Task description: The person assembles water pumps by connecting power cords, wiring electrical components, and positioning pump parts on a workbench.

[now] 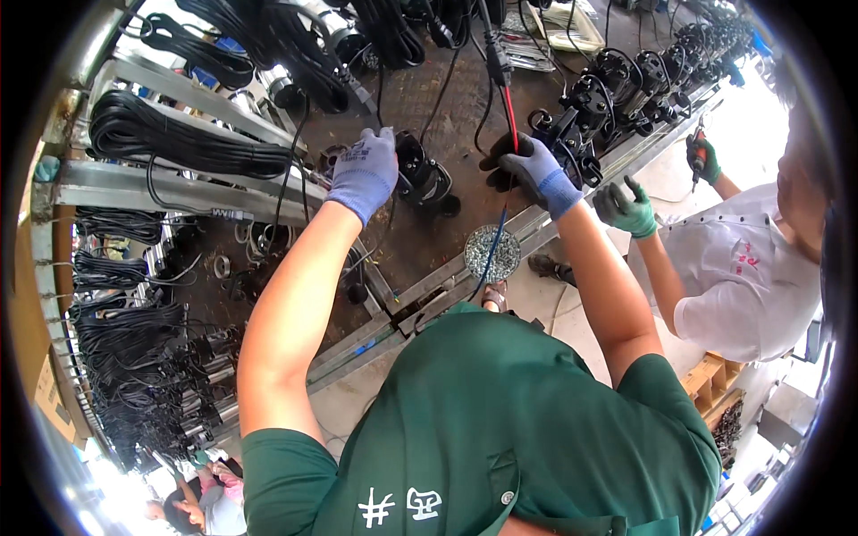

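My left hand [365, 170], in a blue-grey glove, is closed beside a black motor-like part [422, 177] with a round housing on the bench. Just above its fingertips hangs a grey plug [363, 96] on a black cable; what the fingers hold is hidden. My right hand [536, 170], in a glove with dark fingers, closes around a thin red cord [510, 107] that drops from a black connector [497, 61]. A blue lead [494, 239] runs down from below that hand, over a round tray of small metal parts [479, 254].
Coiled black cables [192, 134] hang on a metal rack at left. More black motor-like parts [617, 85] line the bench's right side. A co-worker's green-gloved hand [628, 207] is close to my right forearm; their other hand holds a red-and-black power screwdriver [695, 156].
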